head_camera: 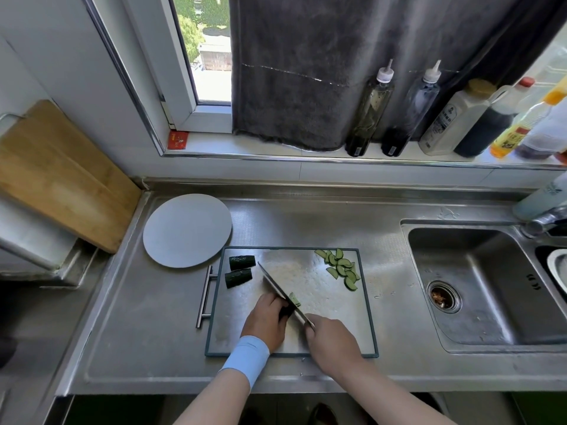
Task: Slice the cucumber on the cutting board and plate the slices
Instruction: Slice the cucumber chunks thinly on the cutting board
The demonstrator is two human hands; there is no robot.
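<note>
Stainless-steel kitchen counter (147,332) below a window, sink basin (478,286) to the right. Head view: a rectangular steel cutting board with a dark green rim (365,302) sits mid-counter, and a round pale-grey plate (187,230) lies just beside its far-left corner, no slices on it yet. Two dark-green cucumber chunks (242,261) rest at the board's left end, with a pile of half-moon cucumber slices (340,266) at far right. Left hand (270,317) curls its fingers down over a short cucumber stub (294,299), pinning it. Right hand (331,338) wraps the handle of a broad steel knife (276,286), blade against the stub. Judgement: cucumber is light and firm but wet, likely to skid on steel. Hold it by the skin, cut face down. Slices are probably best gathered in a bunch.
</note>
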